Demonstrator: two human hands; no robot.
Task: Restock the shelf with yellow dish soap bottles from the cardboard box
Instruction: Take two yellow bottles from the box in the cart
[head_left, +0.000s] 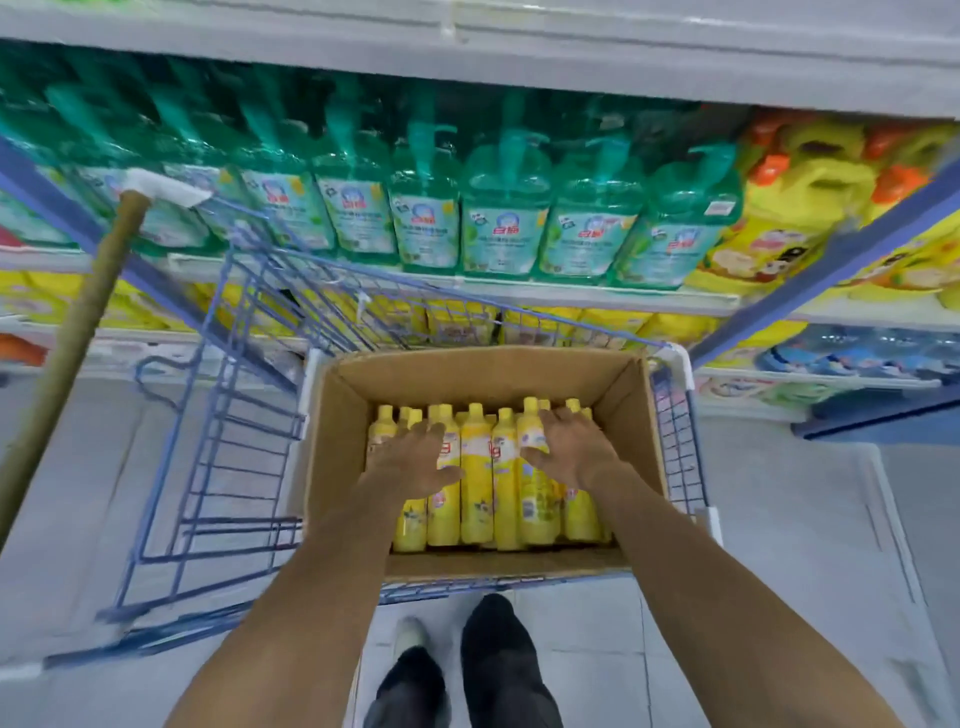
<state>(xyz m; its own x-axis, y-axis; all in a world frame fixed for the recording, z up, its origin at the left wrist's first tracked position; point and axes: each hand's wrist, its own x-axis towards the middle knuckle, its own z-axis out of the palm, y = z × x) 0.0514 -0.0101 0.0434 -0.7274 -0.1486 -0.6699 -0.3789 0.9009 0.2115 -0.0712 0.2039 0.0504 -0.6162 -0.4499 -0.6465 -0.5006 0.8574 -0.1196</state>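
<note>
Hands in cardboard box (467, 374), bottles (475, 483) tightly packed.
Left hand (410, 462): fingers released, lying atop bottles; right hand (576, 447): fingers grasped one bottle (537, 499) near right wall.

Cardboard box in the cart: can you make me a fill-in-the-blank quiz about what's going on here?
1. The cardboard box sits inside a blue wire ____.
2. The bottles in it are ____.
3. The left hand and right hand both reach into the ____.
4. The pump bottles on the shelf behind are ____.
Missing words: cart; yellow; box; green.
</note>
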